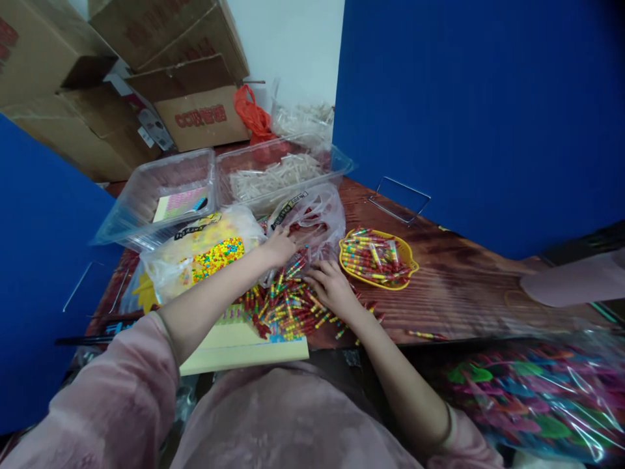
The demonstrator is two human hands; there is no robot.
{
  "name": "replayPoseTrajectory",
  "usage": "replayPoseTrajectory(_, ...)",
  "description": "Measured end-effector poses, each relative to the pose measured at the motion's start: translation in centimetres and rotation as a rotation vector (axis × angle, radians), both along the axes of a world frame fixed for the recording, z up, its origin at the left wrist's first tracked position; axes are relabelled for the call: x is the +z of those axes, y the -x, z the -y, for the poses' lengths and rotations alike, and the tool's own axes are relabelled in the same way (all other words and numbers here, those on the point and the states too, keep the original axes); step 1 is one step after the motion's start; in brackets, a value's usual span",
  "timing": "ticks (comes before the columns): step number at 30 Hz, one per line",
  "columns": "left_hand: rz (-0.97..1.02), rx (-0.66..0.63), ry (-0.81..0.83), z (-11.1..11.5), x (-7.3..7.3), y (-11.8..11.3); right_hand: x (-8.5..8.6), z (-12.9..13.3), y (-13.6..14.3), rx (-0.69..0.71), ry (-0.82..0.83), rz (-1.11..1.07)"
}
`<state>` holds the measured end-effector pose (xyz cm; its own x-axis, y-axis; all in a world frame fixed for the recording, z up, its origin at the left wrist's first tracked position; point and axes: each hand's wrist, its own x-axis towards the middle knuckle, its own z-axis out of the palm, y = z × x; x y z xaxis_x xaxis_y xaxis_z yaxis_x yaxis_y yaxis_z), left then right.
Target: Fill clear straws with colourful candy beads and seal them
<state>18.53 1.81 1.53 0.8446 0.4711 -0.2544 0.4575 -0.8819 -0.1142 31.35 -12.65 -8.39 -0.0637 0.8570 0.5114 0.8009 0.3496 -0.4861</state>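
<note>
Left hand [282, 247]: at the mouth of a clear bag [333, 212]; I cannot tell whether it grips anything.
Right hand [334, 288]: fingers curved over the striped tubes [293, 309]; any hold is hidden from me.
Tubes: loose heap by the front edge of the bench [463, 286].
Step, as I judge it: handling loose tubes beside the bag. Next move calls for fingertips closing on slim pieces without scattering the heap.
Yellow basket [414, 266]: right of heap, part-filled with tubes.
White sticks [276, 176]: towards the back edge.
</note>
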Motion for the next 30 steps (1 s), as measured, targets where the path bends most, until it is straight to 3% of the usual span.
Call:
replayPoseTrajectory(6, 0.007, -0.022, -0.036, -0.7, 0.0, -0.5, 0.7, -1.2, 0.5, -0.065, -0.03, 0.03)
replayPoseTrajectory(13, -0.084, 0.028, -0.059, -0.3, 1.6, -0.8, 1.1, -4.2, 1.5, 0.039, 0.151, 0.208)
replayPoseTrajectory(19, -0.016, 0.096, -0.102, -0.7, 1.7, -1.2, 1.2, -3.1, 1.5, 0.001, 0.118, 0.2)
replayPoseTrajectory(30, 0.12, 0.315, -0.114, -1.5, 2.7, -1.4, -0.7, -0.1, 2.2, -0.011, 0.045, 0.14)
